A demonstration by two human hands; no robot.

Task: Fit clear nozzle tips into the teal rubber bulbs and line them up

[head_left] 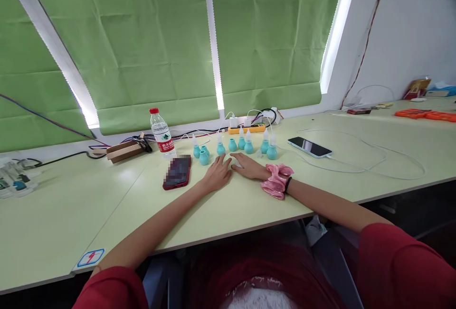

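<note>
My left hand (218, 174) lies on the table with its fingers stretched forward and slightly apart. Close beside it, my right hand (248, 166) rests palm down with fingers extended, a pink scrunchie (276, 182) around the wrist. No object shows clearly in either hand; what lies under the palms is hidden. Just beyond the fingertips stand several teal bulb nasal aspirators. Some carry clear pointed nozzles, such as the aspirator (271, 152) at the right. Others are bare bulbs, such as the open bulb (204, 158) at the left and the bulb (232, 145) in the middle.
A red-cased phone (177, 172) lies left of my hands, with a water bottle (162, 133) behind it. To the right a charging phone (309, 147) trails a white cable. Behind the aspirators sits a yellow power strip (247, 129). A cardboard box (124, 151) stands back left.
</note>
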